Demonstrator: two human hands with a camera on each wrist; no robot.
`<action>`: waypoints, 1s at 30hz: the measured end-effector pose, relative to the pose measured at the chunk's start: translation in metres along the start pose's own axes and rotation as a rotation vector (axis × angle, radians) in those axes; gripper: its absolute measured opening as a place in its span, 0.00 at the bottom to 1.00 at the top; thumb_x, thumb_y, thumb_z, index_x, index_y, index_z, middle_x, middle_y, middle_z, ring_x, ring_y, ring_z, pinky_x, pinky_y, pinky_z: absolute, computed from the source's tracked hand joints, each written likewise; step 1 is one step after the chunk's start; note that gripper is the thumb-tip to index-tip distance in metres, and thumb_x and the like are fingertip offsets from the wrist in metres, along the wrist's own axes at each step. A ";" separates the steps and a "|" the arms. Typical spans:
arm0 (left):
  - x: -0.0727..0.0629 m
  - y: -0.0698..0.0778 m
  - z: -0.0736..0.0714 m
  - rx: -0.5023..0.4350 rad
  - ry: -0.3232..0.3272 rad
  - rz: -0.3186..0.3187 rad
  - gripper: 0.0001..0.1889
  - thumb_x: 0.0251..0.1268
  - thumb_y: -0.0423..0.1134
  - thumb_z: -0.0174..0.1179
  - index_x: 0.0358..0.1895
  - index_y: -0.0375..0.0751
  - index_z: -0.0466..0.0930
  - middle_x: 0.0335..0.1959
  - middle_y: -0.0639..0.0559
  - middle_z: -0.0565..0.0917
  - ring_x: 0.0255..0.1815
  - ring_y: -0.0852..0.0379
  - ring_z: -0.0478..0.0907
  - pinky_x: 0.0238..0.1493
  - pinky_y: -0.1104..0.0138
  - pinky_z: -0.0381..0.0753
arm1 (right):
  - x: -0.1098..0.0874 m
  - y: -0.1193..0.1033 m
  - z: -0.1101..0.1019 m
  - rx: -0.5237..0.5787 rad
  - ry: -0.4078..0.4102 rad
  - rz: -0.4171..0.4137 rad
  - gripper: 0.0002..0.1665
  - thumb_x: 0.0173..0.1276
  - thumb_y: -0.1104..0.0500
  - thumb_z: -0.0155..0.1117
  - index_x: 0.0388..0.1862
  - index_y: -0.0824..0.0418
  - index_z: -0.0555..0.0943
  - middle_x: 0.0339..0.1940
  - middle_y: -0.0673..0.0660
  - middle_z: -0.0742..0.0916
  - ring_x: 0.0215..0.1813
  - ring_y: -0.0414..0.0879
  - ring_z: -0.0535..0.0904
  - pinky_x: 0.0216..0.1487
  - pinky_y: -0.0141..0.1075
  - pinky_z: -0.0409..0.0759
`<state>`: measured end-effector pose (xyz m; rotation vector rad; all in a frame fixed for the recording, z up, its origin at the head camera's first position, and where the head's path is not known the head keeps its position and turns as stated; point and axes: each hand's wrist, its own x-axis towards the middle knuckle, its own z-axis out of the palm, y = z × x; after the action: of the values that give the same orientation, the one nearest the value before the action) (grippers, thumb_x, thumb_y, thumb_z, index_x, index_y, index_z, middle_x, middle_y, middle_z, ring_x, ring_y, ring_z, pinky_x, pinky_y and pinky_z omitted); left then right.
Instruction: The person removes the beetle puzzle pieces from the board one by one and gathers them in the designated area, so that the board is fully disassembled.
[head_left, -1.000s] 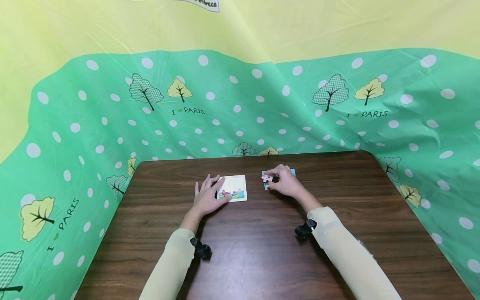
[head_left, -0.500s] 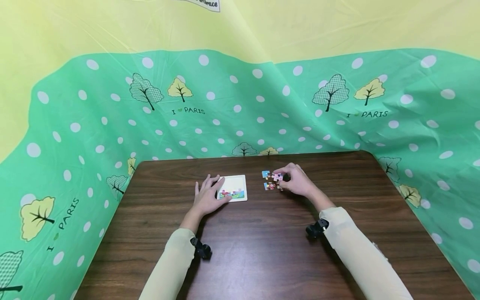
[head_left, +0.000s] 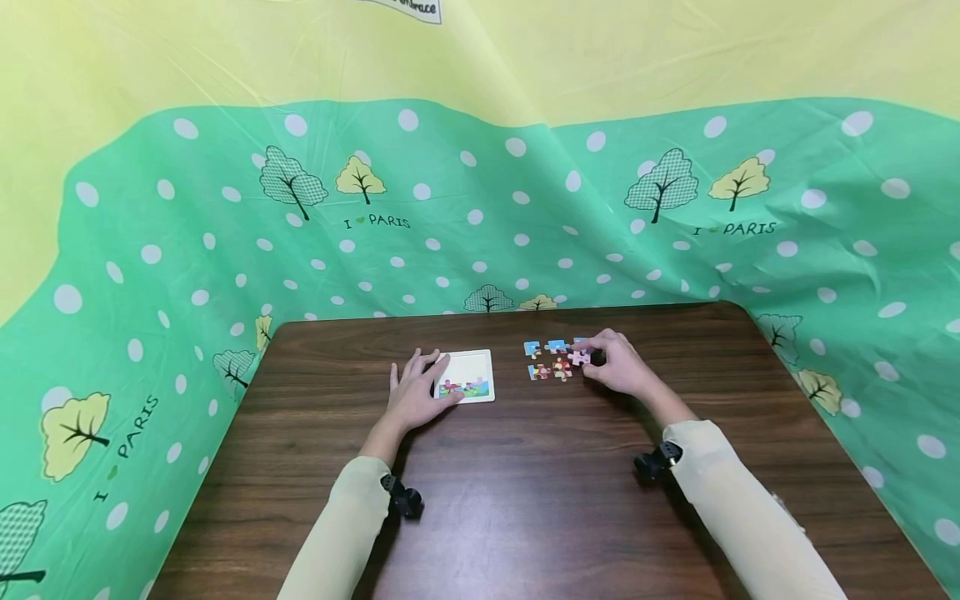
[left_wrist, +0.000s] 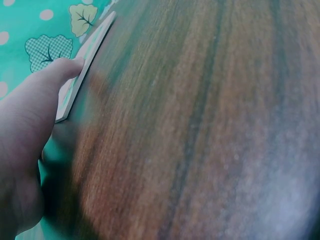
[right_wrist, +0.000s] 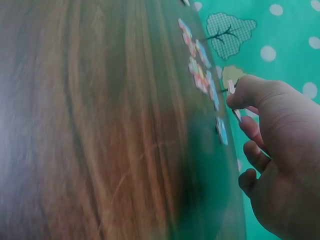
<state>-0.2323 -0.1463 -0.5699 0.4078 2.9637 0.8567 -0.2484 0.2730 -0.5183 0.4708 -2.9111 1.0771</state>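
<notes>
My left hand [head_left: 415, 400] rests with spread fingers on the left side of a white puzzle tray [head_left: 474, 360]; its thumb lies on the tray's near edge, as the left wrist view also shows. Joined puzzle pieces [head_left: 474, 389] with a colourful picture fill the tray's near strip. My right hand [head_left: 618, 365] pinches a pink jigsaw piece [head_left: 578, 358] between thumb and fingers, over the right end of the loose pieces. In the right wrist view, that jigsaw piece [right_wrist: 231, 87] is held off the table, seen nearly edge-on.
Several loose jigsaw pieces lie in two rows right of the tray, among them a blue piece [head_left: 557, 346] and a red one [head_left: 562, 368]. The brown wooden table [head_left: 495, 483] ends at a green dotted cloth [head_left: 480, 217] behind.
My right hand has moved rightward with the pink jigsaw piece, uncovering the loose pieces that it hid before. My left hand and the tray have stayed in place.
</notes>
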 end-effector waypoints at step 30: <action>-0.001 -0.001 -0.008 -0.036 -0.030 0.036 0.46 0.66 0.57 0.66 0.89 0.52 0.68 0.92 0.45 0.67 0.97 0.34 0.49 0.90 0.23 0.31 | -0.014 0.016 0.002 -0.012 -0.067 0.039 0.27 0.69 0.70 0.68 0.67 0.63 0.90 0.58 0.70 0.83 0.56 0.60 0.71 0.53 0.44 0.68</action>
<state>-0.2321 -0.1513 -0.5638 0.4695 2.9172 0.8982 -0.2393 0.2868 -0.5315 0.4605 -2.9946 1.0687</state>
